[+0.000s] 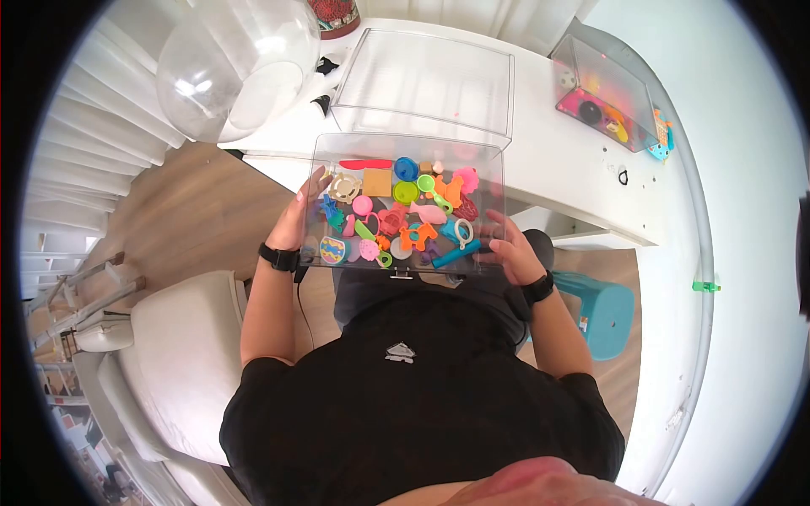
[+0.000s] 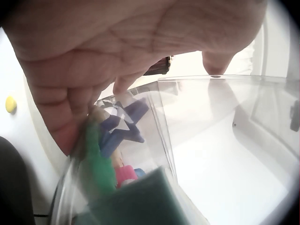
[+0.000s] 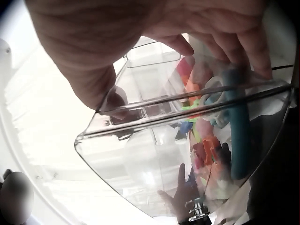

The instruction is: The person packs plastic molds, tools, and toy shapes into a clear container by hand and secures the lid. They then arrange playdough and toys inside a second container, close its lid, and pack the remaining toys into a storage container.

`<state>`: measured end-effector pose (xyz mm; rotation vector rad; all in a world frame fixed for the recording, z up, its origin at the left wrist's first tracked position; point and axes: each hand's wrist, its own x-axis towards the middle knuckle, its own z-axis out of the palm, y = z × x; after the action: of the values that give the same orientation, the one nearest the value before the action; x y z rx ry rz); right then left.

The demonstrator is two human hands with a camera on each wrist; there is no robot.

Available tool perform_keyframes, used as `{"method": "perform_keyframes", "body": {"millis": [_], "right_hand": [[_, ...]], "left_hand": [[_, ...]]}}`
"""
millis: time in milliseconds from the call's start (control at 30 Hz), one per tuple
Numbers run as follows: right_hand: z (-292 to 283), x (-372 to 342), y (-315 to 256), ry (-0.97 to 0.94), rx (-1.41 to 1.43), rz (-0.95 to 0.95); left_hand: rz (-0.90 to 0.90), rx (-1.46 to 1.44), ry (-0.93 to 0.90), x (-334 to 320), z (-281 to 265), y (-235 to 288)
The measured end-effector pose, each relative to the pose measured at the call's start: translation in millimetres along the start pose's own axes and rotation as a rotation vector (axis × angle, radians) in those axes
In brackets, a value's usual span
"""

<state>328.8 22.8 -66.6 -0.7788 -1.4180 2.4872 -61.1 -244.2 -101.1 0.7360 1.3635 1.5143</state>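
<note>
Our left hand (image 2: 126, 44), right hand (image 3: 140, 21): fingers curled, gripping | clear plastic box (image 1: 405, 145), colourful toys (image 1: 377, 183) | opposite sides, likely for balance

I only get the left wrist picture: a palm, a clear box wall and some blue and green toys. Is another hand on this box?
Observer: Yes. From the head view, a right hand is at the opposite side of the clear box.

Visitor: Neat! Anything long and red inside? I can't see one.

Observer: There is: a long red piece lies by the wall farthest from the person's body.

Visitor: And is this the only box with toys in it?

Observer: No, the head view shows a smaller clear box holding colorful things, towards the right end of the white desk.
</note>
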Motion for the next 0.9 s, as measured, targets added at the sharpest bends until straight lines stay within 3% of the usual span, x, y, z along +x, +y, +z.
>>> {"method": "perform_keyframes", "body": {"millis": [433,567,633,900], "right_hand": [[2,14,1,0.017,0.037,-0.049],[3,17,7,0.065,-0.026,-0.054],[2,19,7,0.059,0.068,-0.073],[-3,26,12,0.092,-0.021,-0.103]], "left_hand": [[-0.049,-0.088,-0.033,-6,-17,-6],[0.013,-0.036,-0.070,-13,-19,-9],[-0.037,0.009,-0.031,-15,-17,-6],[-0.094,-0.043,-0.069,-22,-7,13]]}}
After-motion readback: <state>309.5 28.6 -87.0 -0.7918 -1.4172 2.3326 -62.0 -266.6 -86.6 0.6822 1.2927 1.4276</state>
